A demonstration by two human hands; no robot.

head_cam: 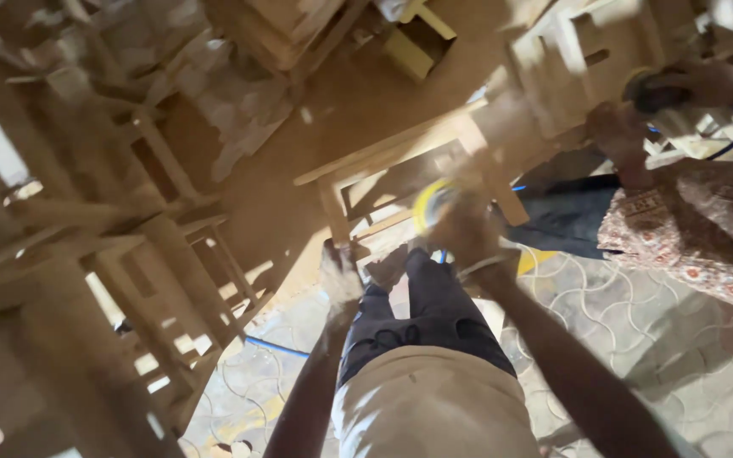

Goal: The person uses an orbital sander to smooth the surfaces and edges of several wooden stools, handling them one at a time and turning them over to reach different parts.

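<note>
**Two hands at a bare wooden stool frame**

Mid-frame, the wooden stool frame [400, 161] runs its top rail up toward the right. Against it, the right hand [468, 233] is wrapped around a yellow-padded sander [431, 203], touching the leg. Lower left of that, the left hand [339, 276] clasps another leg. At upper right, another person's hand [617, 136] works a second sander [651, 89].

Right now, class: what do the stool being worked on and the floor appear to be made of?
The stool looks like bare, unfinished wood: pale tan, matte, with square-cut legs and rails. The floor seems to be grey tile or stamped concrete with curved scale-like lines; blur leaves that open.
</note>
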